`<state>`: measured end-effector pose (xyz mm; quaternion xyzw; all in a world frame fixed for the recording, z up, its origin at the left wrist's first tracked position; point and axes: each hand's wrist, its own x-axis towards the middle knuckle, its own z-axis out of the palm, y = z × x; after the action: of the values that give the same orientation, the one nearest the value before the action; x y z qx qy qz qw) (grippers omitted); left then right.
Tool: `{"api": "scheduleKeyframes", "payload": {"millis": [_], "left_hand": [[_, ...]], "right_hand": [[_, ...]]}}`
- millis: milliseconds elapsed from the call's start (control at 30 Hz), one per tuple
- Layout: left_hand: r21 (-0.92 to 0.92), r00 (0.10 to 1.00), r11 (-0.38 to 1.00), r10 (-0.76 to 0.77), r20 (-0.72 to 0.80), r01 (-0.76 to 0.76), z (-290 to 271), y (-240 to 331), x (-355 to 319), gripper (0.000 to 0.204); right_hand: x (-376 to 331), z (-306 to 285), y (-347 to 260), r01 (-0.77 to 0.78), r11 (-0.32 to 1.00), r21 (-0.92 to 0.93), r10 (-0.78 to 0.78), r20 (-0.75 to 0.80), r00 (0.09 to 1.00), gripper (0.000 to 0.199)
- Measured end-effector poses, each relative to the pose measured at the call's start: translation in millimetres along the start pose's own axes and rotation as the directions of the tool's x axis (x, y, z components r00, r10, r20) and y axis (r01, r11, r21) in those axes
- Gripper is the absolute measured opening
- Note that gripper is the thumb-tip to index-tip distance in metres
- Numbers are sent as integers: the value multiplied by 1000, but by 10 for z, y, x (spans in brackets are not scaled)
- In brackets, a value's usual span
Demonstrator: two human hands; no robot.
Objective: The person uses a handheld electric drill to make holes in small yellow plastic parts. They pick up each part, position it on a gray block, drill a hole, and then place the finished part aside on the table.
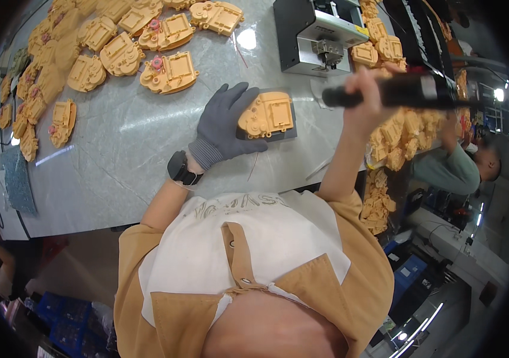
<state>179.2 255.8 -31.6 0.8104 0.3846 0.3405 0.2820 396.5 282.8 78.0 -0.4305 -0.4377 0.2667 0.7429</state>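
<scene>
Grey knit glove covers my left hand (226,122), which lies spread and flat, fingers open, against the left side of a yellow plastic housing (266,113). I see that housing sitting on a dark block (287,132) on the pale marble-look table (129,137), right in front of my chest. My bare right hand (366,95) is clenched around a black powered screwdriver (397,92), held up off the table just right of the housing. Farther back stands a grey and black machine (317,36). More yellow housings (123,42) lie spread across the far left, others heaped at the right (403,134).
</scene>
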Motion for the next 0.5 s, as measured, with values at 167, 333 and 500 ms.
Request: {"api": "scheduleKeyframes", "payload": {"millis": [167, 333, 500], "left_hand": [[27, 1000, 1000, -6, 25, 5, 57, 2, 10, 96], [9, 999, 999, 40, -1, -40, 84, -1, 0, 93], [19, 999, 999, 38, -12, -38, 80, -14, -9, 92]], "right_hand": [[-580, 127, -326, -44, 987, 153, 23, 133, 991, 47], [-667, 81, -311, -85, 996, 9, 83, 159, 984, 49], [-654, 138, -219, -77, 995, -67, 86, 147, 985, 46]]}}
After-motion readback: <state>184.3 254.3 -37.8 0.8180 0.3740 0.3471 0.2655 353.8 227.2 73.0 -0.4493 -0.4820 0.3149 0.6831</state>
